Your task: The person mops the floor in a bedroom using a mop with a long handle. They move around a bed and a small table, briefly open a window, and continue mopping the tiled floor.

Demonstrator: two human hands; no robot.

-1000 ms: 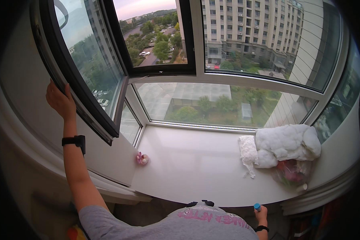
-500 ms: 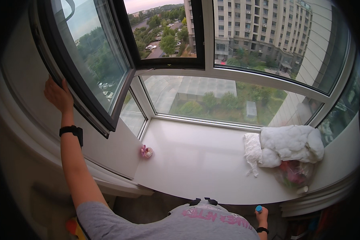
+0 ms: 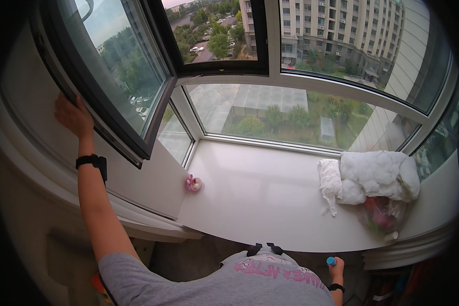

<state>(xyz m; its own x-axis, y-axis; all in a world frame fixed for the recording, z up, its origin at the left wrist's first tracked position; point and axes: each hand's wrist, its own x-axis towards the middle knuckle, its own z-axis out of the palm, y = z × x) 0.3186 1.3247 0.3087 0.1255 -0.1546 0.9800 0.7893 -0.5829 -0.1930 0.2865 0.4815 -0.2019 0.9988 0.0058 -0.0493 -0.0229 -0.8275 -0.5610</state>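
Observation:
At the far left, my left hand point(image 3: 74, 116) grips the outer edge of an inward-swung window sash point(image 3: 121, 133), which has a dark frame and clear glass. My thumb lies along the frame; the other fingers are partly hidden at its edge. Low on the right, beside my body and in front of the sill's curved edge, my right hand point(image 3: 336, 270) is closed around a small object with a round blue end point(image 3: 331, 260). The rest of that object is hidden in the fist, so its kind does not show.
A white window sill point(image 3: 255, 188) spans the front. A small pink-and-white ornament point(image 3: 193, 183) sits at its left. Bundled white padding point(image 3: 380, 176), a crumpled white cloth point(image 3: 331, 184) and a clear plastic bag point(image 3: 381, 214) with red contents lie at its right.
The whole view has shifted slightly, so the sill and its things appear higher and farther right. Both hands keep their hold, and the sash stays about as far open.

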